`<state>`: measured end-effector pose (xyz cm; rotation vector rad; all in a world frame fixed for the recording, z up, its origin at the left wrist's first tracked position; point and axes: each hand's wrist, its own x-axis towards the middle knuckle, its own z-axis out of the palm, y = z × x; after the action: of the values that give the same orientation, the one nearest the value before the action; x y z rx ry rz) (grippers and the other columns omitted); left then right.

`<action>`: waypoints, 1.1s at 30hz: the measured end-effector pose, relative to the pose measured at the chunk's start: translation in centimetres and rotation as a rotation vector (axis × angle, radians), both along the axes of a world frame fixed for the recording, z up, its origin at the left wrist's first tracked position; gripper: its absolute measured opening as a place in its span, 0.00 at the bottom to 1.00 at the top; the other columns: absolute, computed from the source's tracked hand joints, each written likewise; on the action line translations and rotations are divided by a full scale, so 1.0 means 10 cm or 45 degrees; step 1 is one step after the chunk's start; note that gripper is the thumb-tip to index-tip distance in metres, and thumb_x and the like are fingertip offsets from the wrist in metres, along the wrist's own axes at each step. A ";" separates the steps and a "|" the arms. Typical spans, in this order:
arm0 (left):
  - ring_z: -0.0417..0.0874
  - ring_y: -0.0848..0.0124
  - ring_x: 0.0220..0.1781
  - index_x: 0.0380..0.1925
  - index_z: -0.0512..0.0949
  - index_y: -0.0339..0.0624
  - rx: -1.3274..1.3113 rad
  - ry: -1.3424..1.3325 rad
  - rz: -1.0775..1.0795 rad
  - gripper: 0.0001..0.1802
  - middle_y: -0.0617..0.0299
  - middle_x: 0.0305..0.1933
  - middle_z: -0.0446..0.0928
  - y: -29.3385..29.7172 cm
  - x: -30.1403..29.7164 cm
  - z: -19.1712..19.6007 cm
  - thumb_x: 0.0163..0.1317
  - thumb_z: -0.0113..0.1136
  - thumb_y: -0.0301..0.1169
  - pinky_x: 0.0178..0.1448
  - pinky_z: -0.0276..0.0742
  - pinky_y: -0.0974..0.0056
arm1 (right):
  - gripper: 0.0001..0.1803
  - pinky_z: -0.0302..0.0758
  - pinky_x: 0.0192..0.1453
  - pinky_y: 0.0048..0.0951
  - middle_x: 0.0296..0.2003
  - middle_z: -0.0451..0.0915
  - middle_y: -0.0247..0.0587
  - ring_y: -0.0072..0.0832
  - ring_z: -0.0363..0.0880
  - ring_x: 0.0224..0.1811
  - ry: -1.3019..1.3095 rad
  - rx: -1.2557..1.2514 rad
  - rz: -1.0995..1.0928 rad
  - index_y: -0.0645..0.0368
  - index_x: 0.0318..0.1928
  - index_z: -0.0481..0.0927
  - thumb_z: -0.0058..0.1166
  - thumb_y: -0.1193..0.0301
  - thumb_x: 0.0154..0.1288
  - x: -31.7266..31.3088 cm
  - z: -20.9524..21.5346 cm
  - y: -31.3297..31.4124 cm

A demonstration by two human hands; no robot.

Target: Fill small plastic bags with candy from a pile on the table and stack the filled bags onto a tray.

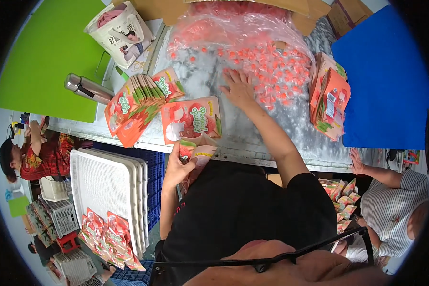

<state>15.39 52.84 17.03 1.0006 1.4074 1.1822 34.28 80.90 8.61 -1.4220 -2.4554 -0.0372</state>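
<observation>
My left hand grips a pink printed pouch at the table's front edge, its mouth spread apart at the top. Out over the table, my right hand reaches with fingers stretched, palm down, at the left side of a heap of small wrapped red candies. Nothing shows in that hand. Just beyond my left hand lies a flat pink pouch. To its left, a fanned stack of pouches rests on the table.
A clear plastic bag of candies spreads at the back. More pouches are piled by a blue panel. A steel flask and white tote bag stand left. White trays are stacked below. People work on both sides.
</observation>
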 end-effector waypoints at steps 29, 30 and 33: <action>0.71 0.74 0.60 0.61 0.67 0.37 -0.060 -0.093 0.077 0.35 0.62 0.56 0.73 -0.11 0.00 0.20 0.48 0.60 0.15 0.65 0.63 0.67 | 0.34 0.67 0.68 0.40 0.64 0.67 0.54 0.47 0.68 0.66 0.756 -0.274 0.087 0.59 0.70 0.63 0.57 0.75 0.63 0.94 -0.10 -0.73; 0.71 0.74 0.60 0.61 0.67 0.37 -0.040 -0.109 0.084 0.35 0.62 0.57 0.73 -0.12 0.00 0.18 0.48 0.60 0.15 0.65 0.63 0.67 | 0.34 0.67 0.68 0.40 0.64 0.68 0.54 0.47 0.68 0.67 0.744 -0.193 0.062 0.59 0.69 0.64 0.57 0.76 0.62 0.97 -0.10 -0.75; 0.71 0.74 0.60 0.62 0.67 0.36 -0.045 -0.041 0.039 0.35 0.61 0.57 0.74 -0.12 -0.03 0.11 0.49 0.60 0.15 0.65 0.64 0.66 | 0.33 0.67 0.68 0.40 0.64 0.68 0.54 0.48 0.67 0.67 0.755 -0.251 0.022 0.59 0.69 0.64 0.56 0.76 0.63 1.07 -0.08 -0.80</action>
<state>15.11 51.63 18.14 0.9351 1.4178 1.1867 45.00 72.91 7.80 -1.2524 -2.0118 0.5617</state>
